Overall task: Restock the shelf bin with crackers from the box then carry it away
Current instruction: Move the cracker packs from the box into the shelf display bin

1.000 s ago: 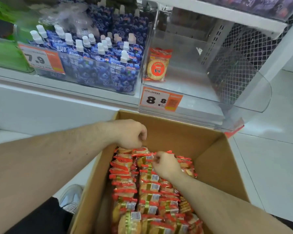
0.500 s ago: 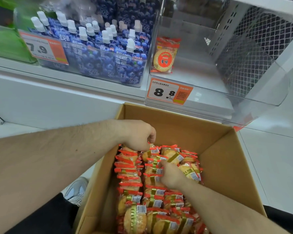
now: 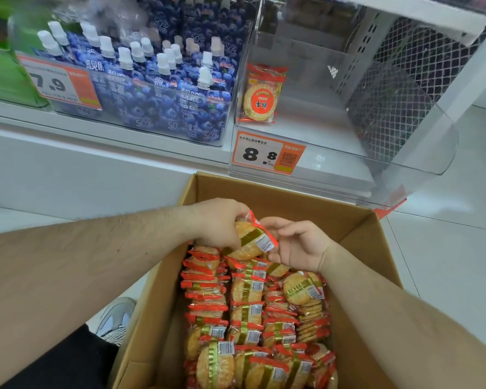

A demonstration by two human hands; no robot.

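Over the far end of the open cardboard box point(image 3: 357, 237), both my forearms reach in from the near corners and meet above the packed rows of cracker packets point(image 3: 247, 313). My left hand point(image 3: 216, 223) is knuckles-up, fingers curled down round one cracker packet point(image 3: 250, 240), which I hold lifted just clear of the rows and tilted, its barcode label and red crimped edge turned toward my right. My right hand point(image 3: 298, 245) faces it palm-inward, thumb and fingertips pinching that red edge, the other fingers loosely bent. Above the box, the clear shelf bin point(image 3: 404, 153) stands on the shelf with a single cracker packet point(image 3: 261, 94) upright against its left wall, behind the orange 8.8 price tag point(image 3: 267, 155). Just left of it, another bin holds blue blueberry jelly pouches point(image 3: 163, 88) with white caps.
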